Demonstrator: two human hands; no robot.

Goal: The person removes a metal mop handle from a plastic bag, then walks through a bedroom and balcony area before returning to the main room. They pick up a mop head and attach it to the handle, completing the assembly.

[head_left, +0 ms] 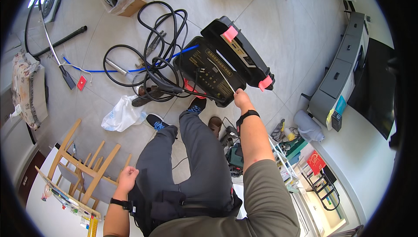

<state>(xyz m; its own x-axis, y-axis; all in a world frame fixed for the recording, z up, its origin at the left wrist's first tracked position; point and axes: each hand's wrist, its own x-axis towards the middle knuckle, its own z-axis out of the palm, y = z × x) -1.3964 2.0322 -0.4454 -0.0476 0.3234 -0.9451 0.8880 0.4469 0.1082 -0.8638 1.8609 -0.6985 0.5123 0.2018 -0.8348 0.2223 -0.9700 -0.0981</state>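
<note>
My right hand is closed at the near edge of an open black hard case with pink-red latches. From its fingers a thin pale rod or tube runs up across the case's panel, which has yellow printing and a row of small knobs. What kind of thing the rod is, I cannot make out. A tangle of black hose lies against the case's left side, and a blue hose runs leftward from it. My left hand hangs with curled fingers beside a wooden chair, apparently holding nothing.
A white plastic bag and brown shoes lie near my feet. Further off stand a cardboard box and, at left, a long metal tube with a flat black nozzle. A grey drawer cabinet lines the right wall.
</note>
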